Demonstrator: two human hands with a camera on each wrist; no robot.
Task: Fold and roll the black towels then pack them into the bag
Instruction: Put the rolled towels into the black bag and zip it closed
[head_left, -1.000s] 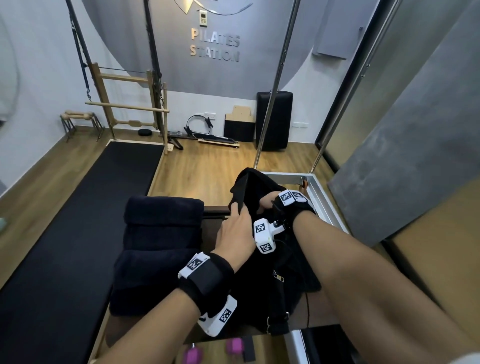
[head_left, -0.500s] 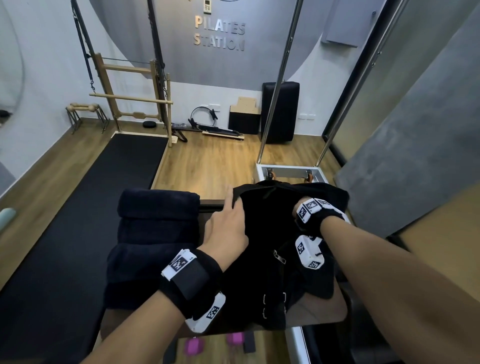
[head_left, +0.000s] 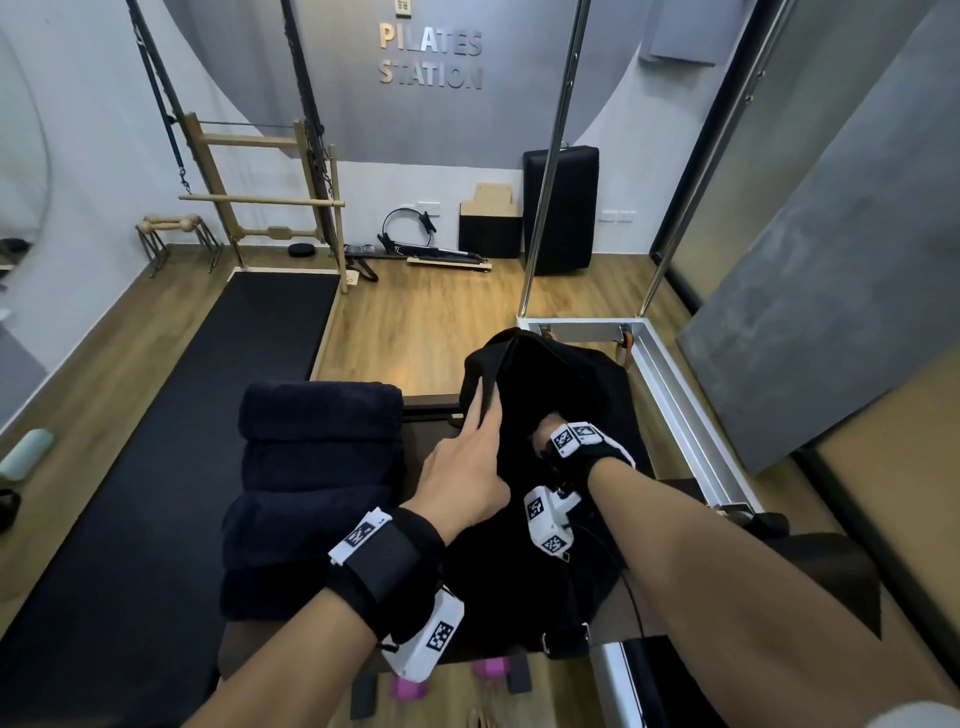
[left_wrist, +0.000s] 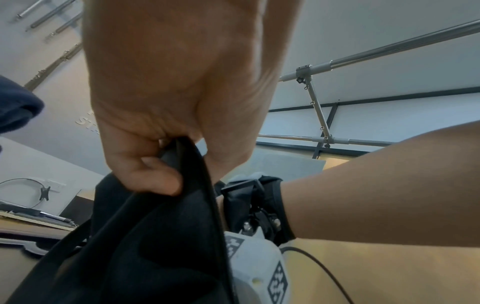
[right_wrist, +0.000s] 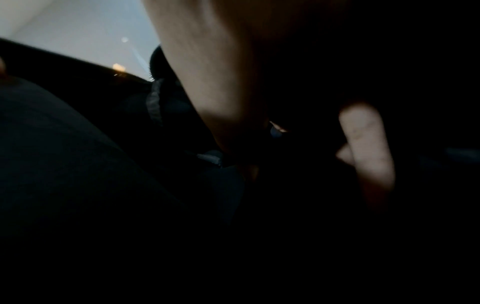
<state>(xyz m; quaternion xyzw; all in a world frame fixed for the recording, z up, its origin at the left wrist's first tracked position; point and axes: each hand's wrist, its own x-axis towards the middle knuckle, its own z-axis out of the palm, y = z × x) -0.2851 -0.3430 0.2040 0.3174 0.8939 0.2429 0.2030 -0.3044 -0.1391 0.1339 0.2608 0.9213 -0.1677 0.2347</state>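
- Left hand (head_left: 470, 470) is up at the near-left rim of the bag (head_left: 566, 387), thumb and curled fingers pinching the black edge; the left wrist view shows it clearly, the fabric rim (left_wrist: 192, 164) clamped between thumb and fingertips.
- That pinch holds the rim raised, so the bag's mouth gapes upward.
- Right hand (head_left: 545, 434) is plunged wrist-deep into the opening; only the heel of the hand and the strapped wrist show from the head view.
- Inside, the right wrist view is dark: a palm (right_wrist: 221, 82) and one pale straight finger (right_wrist: 366, 144) against black cloth. Whether that hand grips anything, I cannot tell.
- A zip edge (right_wrist: 153, 96) runs along the opening in that dark view.
- The bag sits on the brown bench (head_left: 639, 618), right of centre, straps and buckles trailing toward the near edge.
- Towels (head_left: 317, 493): four dark rolls stacked in a row on the bench, just left of the bag, running away from the person. The left wrist sits just beside the nearer rolls.
- A long black mat (head_left: 171, 467) lies on the wooden floor to the left.
- Pink dumbbells (head_left: 410, 693) peek out below the bench's near edge.
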